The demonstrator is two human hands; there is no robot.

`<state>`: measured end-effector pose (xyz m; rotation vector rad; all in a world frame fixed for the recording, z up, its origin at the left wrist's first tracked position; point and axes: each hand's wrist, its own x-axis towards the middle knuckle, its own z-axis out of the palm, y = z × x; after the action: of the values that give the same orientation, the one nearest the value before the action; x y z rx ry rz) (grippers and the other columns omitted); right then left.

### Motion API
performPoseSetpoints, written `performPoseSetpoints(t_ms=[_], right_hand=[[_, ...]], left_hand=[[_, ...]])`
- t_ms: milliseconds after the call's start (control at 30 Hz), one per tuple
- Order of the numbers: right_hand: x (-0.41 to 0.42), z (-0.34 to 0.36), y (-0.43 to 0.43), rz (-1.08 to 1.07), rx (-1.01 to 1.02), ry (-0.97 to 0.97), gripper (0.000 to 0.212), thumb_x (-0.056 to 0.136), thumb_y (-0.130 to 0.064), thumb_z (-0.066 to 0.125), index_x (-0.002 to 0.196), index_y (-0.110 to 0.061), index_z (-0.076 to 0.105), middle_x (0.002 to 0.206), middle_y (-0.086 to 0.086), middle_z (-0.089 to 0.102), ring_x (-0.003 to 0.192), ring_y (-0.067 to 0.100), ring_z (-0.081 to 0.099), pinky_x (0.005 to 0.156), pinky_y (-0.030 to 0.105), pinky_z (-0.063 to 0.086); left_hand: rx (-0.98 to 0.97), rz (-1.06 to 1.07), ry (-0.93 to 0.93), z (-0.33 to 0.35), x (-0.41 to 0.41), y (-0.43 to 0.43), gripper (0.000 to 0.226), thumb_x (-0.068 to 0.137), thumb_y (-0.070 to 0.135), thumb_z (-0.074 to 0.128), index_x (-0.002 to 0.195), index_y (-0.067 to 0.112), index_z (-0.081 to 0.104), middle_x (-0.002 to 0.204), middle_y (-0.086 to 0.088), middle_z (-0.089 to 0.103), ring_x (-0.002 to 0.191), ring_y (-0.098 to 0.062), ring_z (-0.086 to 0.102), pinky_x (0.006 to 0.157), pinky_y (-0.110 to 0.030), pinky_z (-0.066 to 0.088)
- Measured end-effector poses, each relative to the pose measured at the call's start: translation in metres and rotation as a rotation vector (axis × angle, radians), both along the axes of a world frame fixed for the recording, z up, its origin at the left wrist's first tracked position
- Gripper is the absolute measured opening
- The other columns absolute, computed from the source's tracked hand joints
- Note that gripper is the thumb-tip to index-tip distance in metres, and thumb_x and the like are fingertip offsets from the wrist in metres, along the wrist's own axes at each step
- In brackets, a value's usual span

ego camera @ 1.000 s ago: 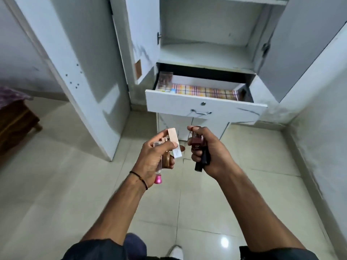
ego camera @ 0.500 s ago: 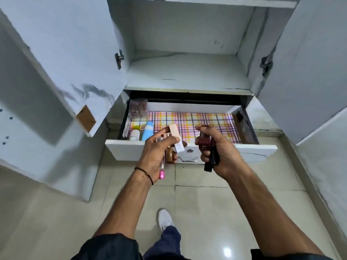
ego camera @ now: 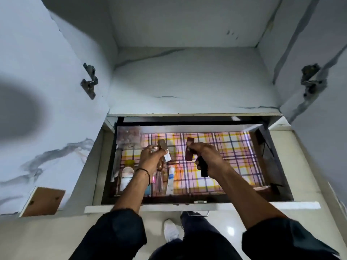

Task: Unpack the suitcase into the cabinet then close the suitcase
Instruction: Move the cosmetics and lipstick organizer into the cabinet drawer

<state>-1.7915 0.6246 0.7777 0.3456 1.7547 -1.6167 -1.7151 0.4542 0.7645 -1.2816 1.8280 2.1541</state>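
Entry, unpacking in progress: we hold both hands over the open drawer (ego camera: 187, 204) of the cabinet (ego camera: 187, 81), the suitcase itself out of view. Left hand (ego camera: 153, 159): fingers curled shut around a cluster of small cosmetic bottles (ego camera: 163, 145), a pale box corner showing at the thumb. Right hand (ego camera: 206, 158): closed on a dark red bottle (ego camera: 189, 150) pinched at the top and a black tube (ego camera: 203, 167) clamped under the lower fingers. Drawer contents: plaid liner (ego camera: 234, 160) largely bare on the right; tubes and bottles (ego camera: 127, 175) already laid along the left side. Step judged: depositing toiletries. Next move calls for lowering each handful onto the liner and releasing without toppling the standing items. Against half a second ago: we have stepped closer, the hands now inside the drawer's outline rather than before its front, grips unchanged.
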Motion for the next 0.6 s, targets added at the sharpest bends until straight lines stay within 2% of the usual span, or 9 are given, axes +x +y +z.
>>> performPoseSetpoints(t_ms=[100,133,233,300,333,433,533,600], right_hand=[[-0.029,-0.027,-0.013,0.028,0.033,-0.047,0.02,0.088,-0.024,0.075,0.082,-0.007,0.066,0.068,0.007,0.064,0.041,0.018,0.041,0.044,0.028,0.03],[-0.037,-0.034,-0.017,0.037,0.052,-0.062,0.019,0.087,-0.022,0.076,0.082,-0.006,0.067,0.068,0.008,0.064,0.041,0.018,0.042,0.043,0.027,0.03],[-0.06,-0.049,-0.032,0.073,0.092,-0.095,0.021,0.084,-0.018,0.078,0.076,-0.004,0.064,0.063,0.012,0.059,0.038,0.017,0.042,0.039,0.022,0.027],[-0.074,-0.061,-0.046,0.108,0.118,-0.089,0.021,0.083,-0.014,0.079,0.073,-0.003,0.063,0.059,0.014,0.056,0.036,0.017,0.043,0.039,0.022,0.027],[-0.079,-0.066,-0.051,0.128,0.14,-0.077,0.019,0.083,-0.012,0.078,0.075,-0.002,0.065,0.061,0.017,0.058,0.037,0.019,0.045,0.041,0.025,0.03],[-0.088,-0.081,-0.068,0.192,0.2,-0.033,0.016,0.081,-0.01,0.078,0.088,0.001,0.068,0.072,0.024,0.064,0.038,0.023,0.05,0.046,0.03,0.034],[-0.092,-0.088,-0.079,0.263,0.24,0.003,0.032,0.077,-0.016,0.082,0.101,-0.002,0.066,0.081,0.02,0.068,0.034,0.018,0.048,0.036,0.02,0.033],[-0.093,-0.088,-0.083,0.31,0.272,0.039,0.027,0.08,-0.015,0.08,0.101,-0.005,0.066,0.079,0.015,0.068,0.035,0.018,0.049,0.032,0.016,0.029]], left_hand=[[-0.142,0.005,-0.097,-0.024,-0.031,-0.01,0.013,0.086,0.001,0.069,0.097,0.004,0.062,0.064,-0.013,0.059,0.031,-0.013,0.05,0.035,-0.018,0.035],[-0.214,0.008,-0.139,-0.032,-0.039,-0.013,0.015,0.085,0.005,0.071,0.098,0.006,0.063,0.07,-0.014,0.063,0.039,-0.017,0.055,0.04,-0.02,0.039],[-0.424,-0.013,-0.312,-0.048,-0.061,-0.022,0.025,0.084,0.017,0.074,0.106,0.008,0.065,0.103,-0.013,0.071,0.084,-0.029,0.067,0.069,-0.028,0.05],[-0.515,-0.031,-0.421,-0.055,-0.073,-0.028,0.032,0.085,0.022,0.072,0.112,0.006,0.064,0.114,-0.013,0.07,0.1,-0.032,0.066,0.086,-0.035,0.054],[-0.572,-0.049,-0.464,-0.057,-0.077,-0.03,0.031,0.088,0.024,0.069,0.112,0.005,0.064,0.115,-0.014,0.069,0.103,-0.033,0.065,0.089,-0.038,0.054],[-0.737,-0.133,-0.559,-0.056,-0.084,-0.031,0.032,0.098,0.027,0.051,0.115,0.002,0.06,0.118,-0.017,0.065,0.109,-0.035,0.062,0.09,-0.04,0.05],[-0.829,-0.197,-0.57,-0.06,-0.089,-0.029,0.035,0.103,0.025,0.041,0.123,0.001,0.057,0.121,-0.019,0.063,0.113,-0.036,0.06,0.091,-0.041,0.048],[-0.85,-0.199,-0.565,-0.061,-0.092,-0.028,0.034,0.103,0.026,0.041,0.122,0.0,0.053,0.119,-0.02,0.064,0.11,-0.037,0.062,0.088,-0.042,0.049]])
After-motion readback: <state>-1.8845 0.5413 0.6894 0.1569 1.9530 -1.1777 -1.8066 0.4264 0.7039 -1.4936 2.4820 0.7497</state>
